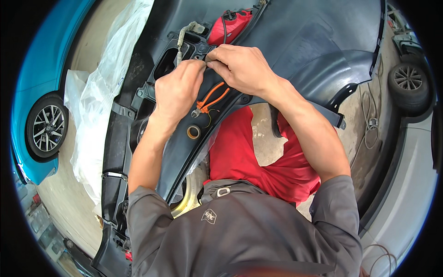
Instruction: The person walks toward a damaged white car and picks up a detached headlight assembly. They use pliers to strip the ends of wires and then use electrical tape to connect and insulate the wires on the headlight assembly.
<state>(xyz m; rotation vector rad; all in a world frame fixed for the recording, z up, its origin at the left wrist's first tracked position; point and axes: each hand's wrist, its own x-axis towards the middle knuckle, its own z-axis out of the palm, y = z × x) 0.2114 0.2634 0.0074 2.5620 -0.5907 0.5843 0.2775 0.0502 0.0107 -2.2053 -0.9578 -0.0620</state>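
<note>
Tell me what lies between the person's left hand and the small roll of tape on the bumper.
In the head view, orange-handled pliers lie on the dark bumper between the left hand and the tape roll.

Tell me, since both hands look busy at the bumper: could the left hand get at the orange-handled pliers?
Probably yes. The pliers lie uncovered on the dark bumper just beside the left hand, though that hand is pinching something small together with the right hand.

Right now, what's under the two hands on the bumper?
Below the left hand and right hand, orange-handled pliers and a tape roll lie on the dark bumper panel. What the fingertips pinch is covered.
</note>
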